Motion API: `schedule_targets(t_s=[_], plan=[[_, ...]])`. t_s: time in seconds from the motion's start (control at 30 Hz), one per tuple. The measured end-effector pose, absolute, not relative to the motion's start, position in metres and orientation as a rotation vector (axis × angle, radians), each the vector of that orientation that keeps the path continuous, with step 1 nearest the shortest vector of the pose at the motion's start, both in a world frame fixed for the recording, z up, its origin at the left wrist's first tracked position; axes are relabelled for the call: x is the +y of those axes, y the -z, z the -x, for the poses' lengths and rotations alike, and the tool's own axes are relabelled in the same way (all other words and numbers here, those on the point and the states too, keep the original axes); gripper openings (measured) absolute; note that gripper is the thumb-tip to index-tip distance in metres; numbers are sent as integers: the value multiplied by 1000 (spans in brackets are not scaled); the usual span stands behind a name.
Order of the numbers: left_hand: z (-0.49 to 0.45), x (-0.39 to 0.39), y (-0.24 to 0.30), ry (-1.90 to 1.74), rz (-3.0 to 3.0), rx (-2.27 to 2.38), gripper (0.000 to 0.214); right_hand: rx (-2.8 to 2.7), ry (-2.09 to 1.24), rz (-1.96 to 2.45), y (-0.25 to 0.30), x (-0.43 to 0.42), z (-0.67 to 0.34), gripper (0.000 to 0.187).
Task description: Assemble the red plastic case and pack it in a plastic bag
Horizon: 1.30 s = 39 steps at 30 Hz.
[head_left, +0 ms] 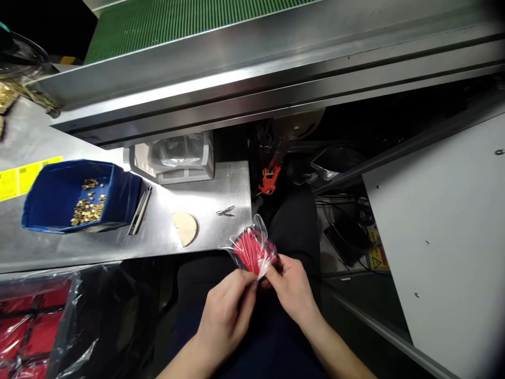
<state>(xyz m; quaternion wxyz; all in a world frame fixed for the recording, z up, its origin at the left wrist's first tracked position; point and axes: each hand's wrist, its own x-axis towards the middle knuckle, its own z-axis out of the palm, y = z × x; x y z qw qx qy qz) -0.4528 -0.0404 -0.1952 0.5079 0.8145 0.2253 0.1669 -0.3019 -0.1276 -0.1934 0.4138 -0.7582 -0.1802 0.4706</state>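
A clear plastic bag (259, 221) with a red, dark-edged piece (250, 249) inside is held between my hands, just off the table's near corner and above my lap. My left hand (229, 302) pinches the gathered plastic at its lower end, thumb and fingers pressed together. On the other side, my right hand (291, 284) has its thumb on the plastic and its fingers curled behind, partly hidden. What the red piece is, I cannot make out through the creased plastic. Nearby on the metal table (213, 231) lie a small metal part (225, 211) and a cream half-round piece (185, 228).
A blue bin (51, 195) holds small brass parts (89, 209), with tweezers (142, 210) beside it. Behind stands a grey bin (173, 155) lined with plastic. A green conveyor belt (189, 21) runs along the back. At lower left, red pieces (43, 331) lie in a plastic-lined box.
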Motion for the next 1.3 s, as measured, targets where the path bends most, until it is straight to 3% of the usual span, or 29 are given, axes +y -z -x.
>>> schedule_targets(t_s=[0.1, 0.27, 0.33, 0.53, 0.67, 0.9, 1.07, 1.17, 1.3], plan=[[453, -42, 192, -234, -1719, 764, 13, -417, -1140, 1833, 203, -123, 304, 45], [449, -35, 192, -302, -1417, 961, 16, -729, -1083, 2069, 216, -115, 312, 60], [447, -25, 195, -301, -1271, 981, 21, -953, -1094, 2114, 214, -113, 309, 54], [449, 6, 202, -385, -1041, 1077, 31, -1719, -865, 1948, 196, -118, 290, 10], [457, 15, 200, -214, -1258, 998, 30, -1794, -680, 1769, 188, -121, 283, 17], [482, 22, 183, -49, -2083, 875, 16, -1810, -693, 1757, 179, -126, 286, 11], [483, 19, 168, -173, -2244, 621, 22, -1890, -463, 1743, 174, -126, 296, 11], [478, 13, 167, -260, -2194, 434, 27, -1939, -305, 1690, 171, -119, 296, 18], [484, 6, 165, -335, -1661, 485, 18, -1726, -513, 1590, 168, -115, 289, 21]])
